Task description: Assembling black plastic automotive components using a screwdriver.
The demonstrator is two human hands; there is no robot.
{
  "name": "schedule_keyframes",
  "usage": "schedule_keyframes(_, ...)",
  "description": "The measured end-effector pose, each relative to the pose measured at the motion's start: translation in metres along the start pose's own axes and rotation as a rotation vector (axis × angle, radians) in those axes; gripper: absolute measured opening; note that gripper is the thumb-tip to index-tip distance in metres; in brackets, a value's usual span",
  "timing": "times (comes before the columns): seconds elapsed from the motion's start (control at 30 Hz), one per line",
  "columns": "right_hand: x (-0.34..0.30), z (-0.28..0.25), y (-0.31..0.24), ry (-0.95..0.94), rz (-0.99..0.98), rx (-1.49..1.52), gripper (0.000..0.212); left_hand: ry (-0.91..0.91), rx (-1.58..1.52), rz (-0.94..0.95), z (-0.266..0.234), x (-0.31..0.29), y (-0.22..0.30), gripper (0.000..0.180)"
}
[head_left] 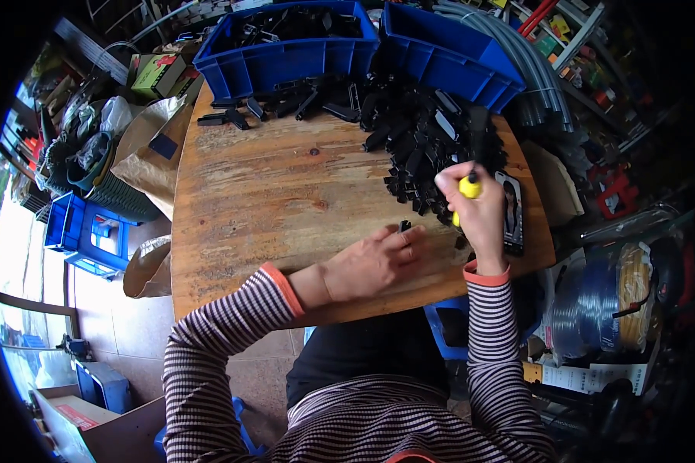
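Note:
My left hand (pixel 371 262) rests low over the front of the wooden table (pixel 262 177), its fingers closed around a small black plastic piece (pixel 405 226) whose tip shows between them. To the right, my right hand (pixel 475 212) is raised above the tabletop and wrapped round a yellow-handled tool (pixel 469 187). Its black end points away from me; a dark blurred shape lies beyond it, so the tool's exact kind is unclear. A large heap of black plastic pieces (pixel 417 154) spreads just beyond both hands. Beside my right wrist lies a phone (pixel 511 239), partly hidden by the hand.
Two blue crates stand at the far edge: the left crate (pixel 286 58) holds many black pieces, the right crate (pixel 448 65) is tilted. Grey hoses (pixel 544 85) curve behind it. A brown paper bag (pixel 150 147) and blue stool (pixel 93 235) are left, wrapped tubing rolls (pixel 594 301) right.

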State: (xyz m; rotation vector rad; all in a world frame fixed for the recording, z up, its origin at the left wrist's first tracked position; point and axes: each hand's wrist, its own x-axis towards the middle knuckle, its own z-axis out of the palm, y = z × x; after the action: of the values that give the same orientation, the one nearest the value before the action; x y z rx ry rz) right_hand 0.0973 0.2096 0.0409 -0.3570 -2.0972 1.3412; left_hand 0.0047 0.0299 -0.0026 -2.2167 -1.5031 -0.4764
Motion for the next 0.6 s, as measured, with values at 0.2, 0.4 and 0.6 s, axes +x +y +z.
schedule_keyframes(0.2,-0.018,0.004,0.029,-0.103,-0.161,-0.737,0.017,0.006,-0.422,-0.636,0.010,-0.008,-0.065,0.036)
schedule_keyframes(0.4,-0.015,0.004,0.024,-0.091,-0.079,-0.709,0.020,0.193,-0.182,-0.857,0.042,0.011,-0.135,0.031)
schedule_keyframes(0.6,-0.034,-0.021,0.004,-0.086,0.015,-0.545,0.023,0.367,0.028,-0.780,0.037,-0.010,-0.141,0.023)
